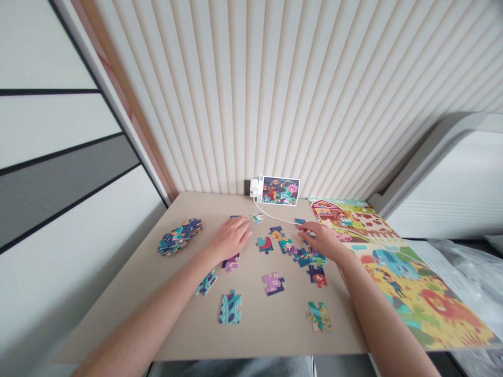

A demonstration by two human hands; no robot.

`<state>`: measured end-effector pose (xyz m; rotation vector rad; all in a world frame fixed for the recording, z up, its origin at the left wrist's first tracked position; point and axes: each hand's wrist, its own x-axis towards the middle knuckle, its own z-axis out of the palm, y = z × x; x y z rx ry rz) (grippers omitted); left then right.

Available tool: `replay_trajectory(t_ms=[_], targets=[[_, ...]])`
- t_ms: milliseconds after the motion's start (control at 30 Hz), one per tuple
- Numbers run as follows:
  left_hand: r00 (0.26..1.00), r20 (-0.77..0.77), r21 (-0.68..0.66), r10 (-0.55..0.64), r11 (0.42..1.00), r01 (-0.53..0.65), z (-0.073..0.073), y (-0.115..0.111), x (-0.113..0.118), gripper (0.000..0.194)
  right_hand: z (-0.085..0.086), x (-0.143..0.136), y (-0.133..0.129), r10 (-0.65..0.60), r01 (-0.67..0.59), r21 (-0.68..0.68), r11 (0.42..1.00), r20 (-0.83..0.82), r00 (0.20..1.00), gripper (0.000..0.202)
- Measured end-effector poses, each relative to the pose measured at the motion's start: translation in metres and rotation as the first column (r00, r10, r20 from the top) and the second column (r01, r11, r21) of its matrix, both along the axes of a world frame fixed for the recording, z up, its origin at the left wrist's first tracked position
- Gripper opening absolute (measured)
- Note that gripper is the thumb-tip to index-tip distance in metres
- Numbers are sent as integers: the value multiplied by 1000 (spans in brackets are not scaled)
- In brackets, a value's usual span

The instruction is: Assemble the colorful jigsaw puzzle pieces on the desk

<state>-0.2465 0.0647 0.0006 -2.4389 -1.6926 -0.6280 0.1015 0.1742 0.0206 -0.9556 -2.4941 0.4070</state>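
Toward the far right of the desk [275, 337], the right hand [323, 239] bends its fingers down over dark blue jigsaw pieces [310, 238]; whether it pinches one, I can't tell from here. The left hand [231, 237] lies palm down at centre-left, fingers loosely stretched, pieces poking out around it; I can't see what, if anything, it grips. Between them sits a cluster of pieces [302, 256], and near the front a purple piece [273, 283] lies alone. I'd judge this to be early matching and joining; the next move seems to call for turning a piece to suit its neighbour, perhaps checking the picture card [280, 190] at the far edge. The left forearm partly covers a teal piece [206, 283], the heap [178, 238] at far left hides its lower pieces, and I can't make out which clustered edges truly interlock.
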Motion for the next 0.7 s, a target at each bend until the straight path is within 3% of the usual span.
replay_trajectory(t_ms=[133, 400, 700], targets=[[997, -6, -45, -72, 996, 72, -3, 0, 20, 49, 0, -26, -23, 141, -143, 23, 989, 56, 988, 41], [993, 3, -109, -116, 987, 116, -11, 0, 23, 53, -7, -46, -40, 186, -195, 48, 980, 152, 971, 47], [982, 13, -64, -189, 980, 189, 4, -11, 23, 43, 8, -51, -53, 256, -258, -15, 966, 176, 950, 47]])
